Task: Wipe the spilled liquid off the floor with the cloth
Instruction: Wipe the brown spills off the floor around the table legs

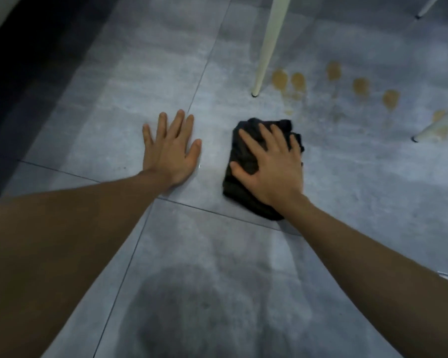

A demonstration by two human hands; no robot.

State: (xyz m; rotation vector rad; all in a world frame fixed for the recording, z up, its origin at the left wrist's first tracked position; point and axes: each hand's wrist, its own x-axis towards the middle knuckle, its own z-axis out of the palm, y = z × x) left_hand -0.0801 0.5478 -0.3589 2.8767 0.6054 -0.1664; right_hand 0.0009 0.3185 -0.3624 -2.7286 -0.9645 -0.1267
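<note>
On the grey, mottled stone-look tile floor (217,254), a crumpled black cloth (246,161) lies bunched under the right hand (272,169), whose spread fingers press flat on it rather than closing around it. The left hand (170,148) rests palm-down, fingers splayed, on bare tile beside it. Beyond the cloth, brownish blotches of spilled liquid (361,85) dot the floor around slim cream-white tapered furniture legs (268,47).
</note>
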